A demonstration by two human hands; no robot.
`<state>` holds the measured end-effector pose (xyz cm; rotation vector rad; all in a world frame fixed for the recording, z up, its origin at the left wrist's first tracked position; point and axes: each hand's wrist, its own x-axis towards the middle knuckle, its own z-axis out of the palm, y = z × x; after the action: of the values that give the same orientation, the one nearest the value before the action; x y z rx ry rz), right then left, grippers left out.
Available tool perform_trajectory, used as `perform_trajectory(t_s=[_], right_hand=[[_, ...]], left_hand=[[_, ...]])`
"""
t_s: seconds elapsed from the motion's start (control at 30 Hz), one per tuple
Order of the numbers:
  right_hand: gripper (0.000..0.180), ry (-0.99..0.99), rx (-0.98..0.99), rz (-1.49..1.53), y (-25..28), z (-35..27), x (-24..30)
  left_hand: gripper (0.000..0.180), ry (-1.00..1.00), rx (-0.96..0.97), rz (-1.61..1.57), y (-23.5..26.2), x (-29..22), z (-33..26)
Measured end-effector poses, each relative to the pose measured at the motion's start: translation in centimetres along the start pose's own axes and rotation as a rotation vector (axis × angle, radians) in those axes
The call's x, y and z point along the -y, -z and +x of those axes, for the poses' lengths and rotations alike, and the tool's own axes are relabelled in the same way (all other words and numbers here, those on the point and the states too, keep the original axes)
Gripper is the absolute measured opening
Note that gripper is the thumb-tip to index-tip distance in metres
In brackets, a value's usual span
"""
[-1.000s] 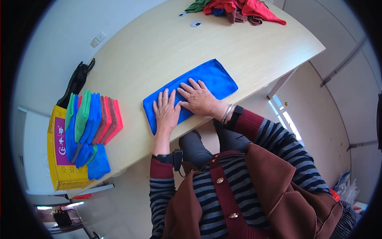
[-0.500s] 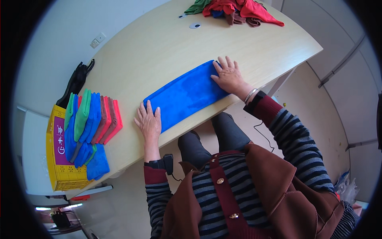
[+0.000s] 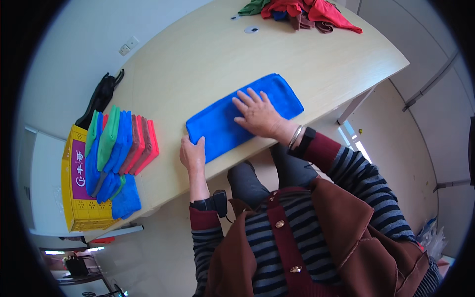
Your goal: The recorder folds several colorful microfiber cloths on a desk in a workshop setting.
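A blue towel [image 3: 220, 128], folded into a long flat strip, lies slantwise near the table's front edge. My left hand [image 3: 193, 153] pinches its left end, thumb on top and the other fingers curled at the edge, partly hidden. Across the middle of the cloth rests my right hand [image 3: 259, 118], palm down with the fingers spread.
Folded green, blue, brown and red towels [image 3: 121, 143] stand in a row at the left, by a yellow and purple box [image 3: 74, 173]. Behind it lies a black object [image 3: 101, 96]. A heap of loose cloths [image 3: 311, 15] sits at the table's far side.
My right hand has slid left from the towel's right end to its middle. The fingers of my left hand, flat on the left end before, have curled around that edge.
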<state>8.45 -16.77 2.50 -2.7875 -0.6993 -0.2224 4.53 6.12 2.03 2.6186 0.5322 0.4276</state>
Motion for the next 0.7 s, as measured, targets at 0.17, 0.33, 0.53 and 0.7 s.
perform_trajectory(t_s=[0.17, 0.33, 0.53, 0.7], right_hand=[[0.059, 0.066, -0.055, 0.001, -2.2, -0.6, 1.3], [0.058, 0.099, -0.033, 0.006, -1.3, -1.0, 0.0], [0.055, -0.075, -0.091, -0.072, 0.3, -2.9, -4.8], [0.056, -0.185, 0.019, -0.202, 2.6, -3.4, -6.8]], left_hand=[[0.034, 0.062, 0.174, 0.008, 0.2, -0.6, 1.2], [0.027, 0.058, 0.177, -0.281, -1.7, 3.0, 2.1], [0.021, 0.121, 0.222, -0.818, -3.1, 4.3, 2.3], [0.031, 0.185, 0.236, -0.958, -2.8, 4.2, 1.5]])
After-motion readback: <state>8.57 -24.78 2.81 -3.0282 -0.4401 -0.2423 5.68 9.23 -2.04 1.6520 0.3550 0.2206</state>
